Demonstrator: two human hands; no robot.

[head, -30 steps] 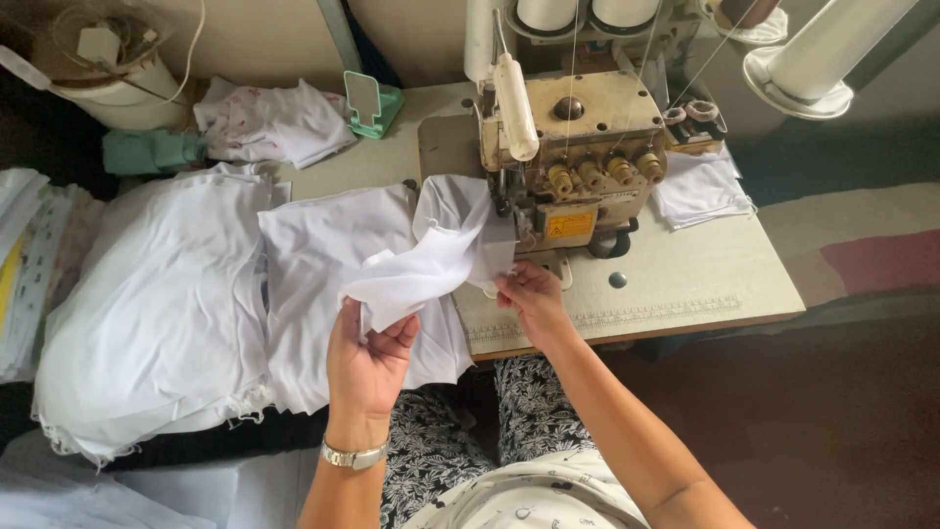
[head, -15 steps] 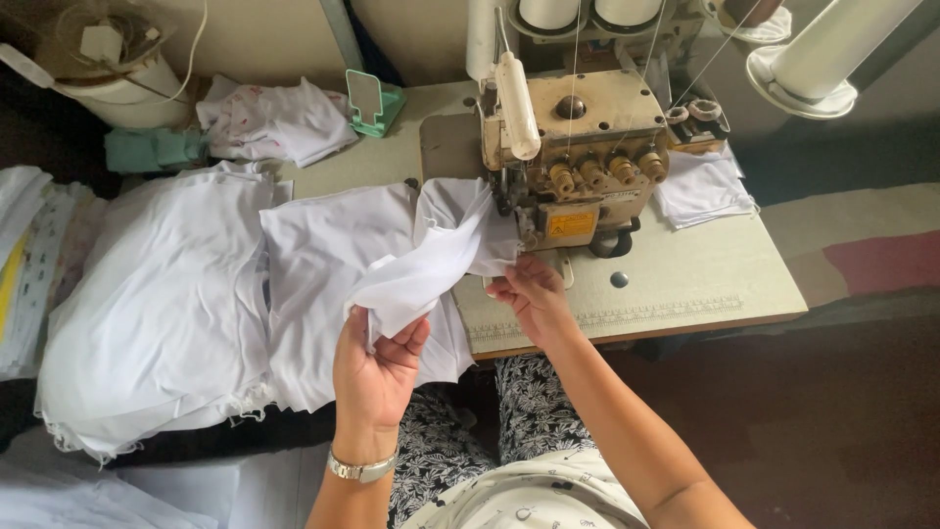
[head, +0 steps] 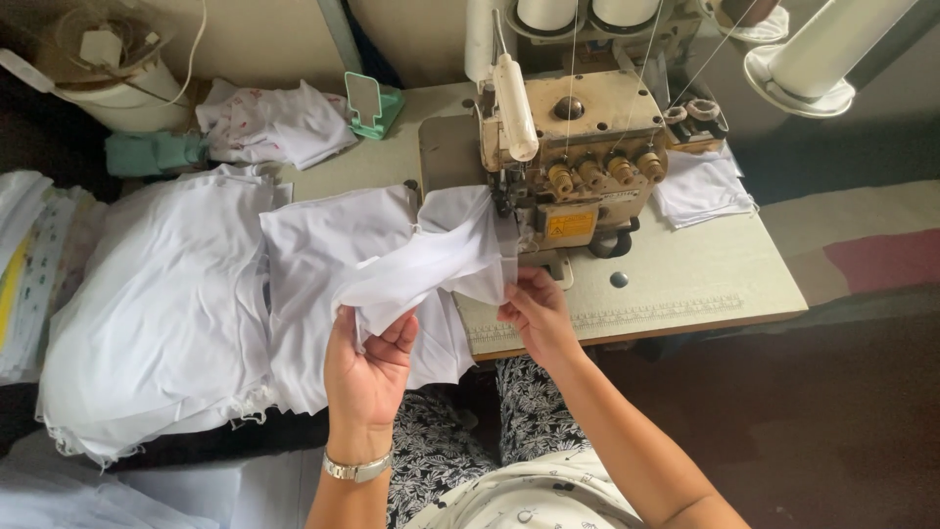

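— So, white cloth (head: 431, 260) where?
— Held up before the serger (head: 568, 157), leading edge right at the presser foot. Left hand (head: 367, 367) pinching the near fold, right hand (head: 534, 313) pinching the edge by the needle.
— Sewn yet?
— Cannot tell; seemingly just being fed. Big white pile (head: 157, 304) lying left on the table (head: 685, 274), small folded stack (head: 700, 186) right of the machine.

Overlock machine (head: 578, 147) centre-back on beige table (head: 705, 274), 2 thread cones (head: 578, 12) behind it. Folded white cloth (head: 700, 186) just right of machine. Green phone stand (head: 370, 103) back-left, crumpled printed white fabric (head: 274, 122) beside it. Big stack of white fabric pcs (head: 157, 304) on left. White bucket w/ cable (head: 108, 69) far back-left. Teal cloth (head: 152, 152) below bucket.
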